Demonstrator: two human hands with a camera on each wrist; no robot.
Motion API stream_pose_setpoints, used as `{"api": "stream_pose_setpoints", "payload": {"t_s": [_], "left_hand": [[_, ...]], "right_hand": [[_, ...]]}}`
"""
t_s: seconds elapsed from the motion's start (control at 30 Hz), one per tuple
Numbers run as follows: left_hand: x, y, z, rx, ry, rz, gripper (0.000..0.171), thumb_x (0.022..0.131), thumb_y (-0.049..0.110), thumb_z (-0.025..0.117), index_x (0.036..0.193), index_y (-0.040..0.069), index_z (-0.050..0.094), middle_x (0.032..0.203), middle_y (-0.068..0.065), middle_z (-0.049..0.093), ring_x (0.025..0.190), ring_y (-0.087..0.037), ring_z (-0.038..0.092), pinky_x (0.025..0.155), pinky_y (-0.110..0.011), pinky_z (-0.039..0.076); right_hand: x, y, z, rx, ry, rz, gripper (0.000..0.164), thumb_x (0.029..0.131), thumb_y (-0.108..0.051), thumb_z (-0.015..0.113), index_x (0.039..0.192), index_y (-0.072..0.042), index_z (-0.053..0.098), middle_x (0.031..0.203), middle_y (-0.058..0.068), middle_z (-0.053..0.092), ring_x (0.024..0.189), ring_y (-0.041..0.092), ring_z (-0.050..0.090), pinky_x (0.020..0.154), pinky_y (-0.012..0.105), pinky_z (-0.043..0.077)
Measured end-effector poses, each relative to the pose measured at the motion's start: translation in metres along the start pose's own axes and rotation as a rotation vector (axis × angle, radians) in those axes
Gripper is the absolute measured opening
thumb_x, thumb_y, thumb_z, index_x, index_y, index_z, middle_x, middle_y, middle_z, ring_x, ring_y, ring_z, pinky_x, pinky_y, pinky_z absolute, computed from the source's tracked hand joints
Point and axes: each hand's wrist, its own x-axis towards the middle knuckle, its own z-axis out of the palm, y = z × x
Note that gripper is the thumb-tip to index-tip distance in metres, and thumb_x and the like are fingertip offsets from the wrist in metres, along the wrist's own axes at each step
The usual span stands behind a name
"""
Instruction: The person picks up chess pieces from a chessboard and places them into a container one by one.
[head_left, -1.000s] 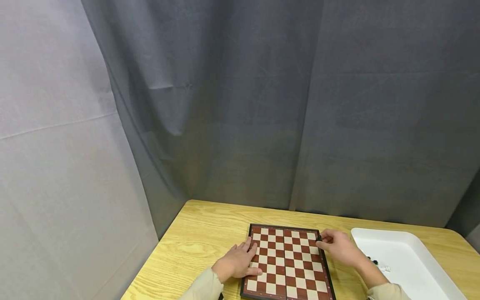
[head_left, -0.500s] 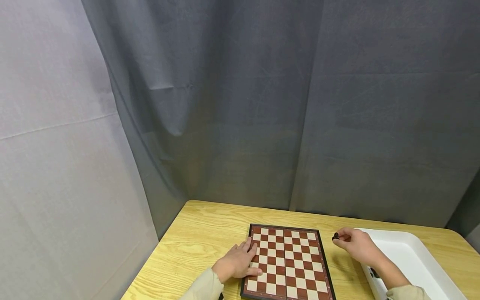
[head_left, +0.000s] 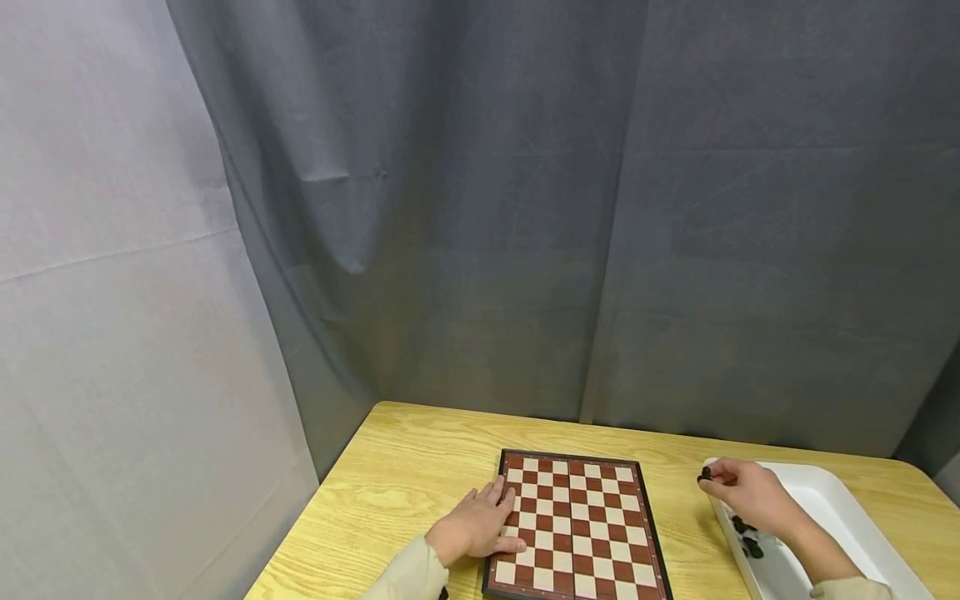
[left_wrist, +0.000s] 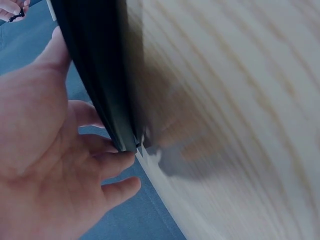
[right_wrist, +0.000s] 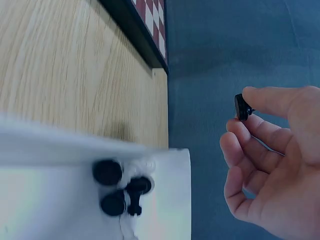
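Observation:
A red-and-cream chessboard (head_left: 600,525) with a dark rim lies on the wooden table. My left hand (head_left: 476,525) rests on its left side with fingers extended; in the left wrist view, the fingers of that hand (left_wrist: 60,145) touch the board's dark edge (left_wrist: 95,65). My right hand (head_left: 757,498) is over the left rim of a white tray (head_left: 817,477), to the right of the board. Between thumb and fingers it pinches a small black chess piece (right_wrist: 242,107), whose round base shows; its exact kind is hidden.
Several black chess pieces (head_left: 752,547) lie in the tray near its left wall, with clear or whitish pieces (right_wrist: 145,164) among them. A strip of wooden table (head_left: 686,533) separates board and tray. Grey curtains (head_left: 480,250) hang behind the table.
My right hand has moved right with the black chess piece, from the board's upper right corner to above the tray's left rim. The left hand stays where it was on the board.

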Motion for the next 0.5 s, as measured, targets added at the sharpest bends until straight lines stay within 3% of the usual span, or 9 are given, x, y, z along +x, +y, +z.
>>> {"api": "stream_pose_setpoints", "payload": {"t_s": [0.3,0.5], "left_hand": [[0.0,0.002,0.002,0.015,0.006,-0.003,0.085,0.086,0.068,0.043,0.15,0.014,0.029,0.155,-0.012,0.019,0.14,-0.023,0.023,0.109,-0.043,0.027],[-0.001,0.002,0.001,0.0,0.002,0.001,0.085,0.086,0.068,0.043,0.15,0.014,0.029,0.155,-0.011,0.018,0.141,-0.022,0.021,0.109,-0.043,0.027]], "right_hand": [[-0.002,0.027,-0.009,-0.053,0.01,0.006,0.041,0.09,-0.027,0.064,0.105,0.011,0.062,0.09,0.009,0.067,0.085,0.03,0.063,0.069,0.043,0.051],[-0.002,0.042,-0.013,-0.081,-0.003,0.025,0.032,0.09,-0.028,0.064,0.098,0.003,0.064,0.088,0.006,0.066,0.082,0.025,0.063,0.066,0.04,0.05]]}}
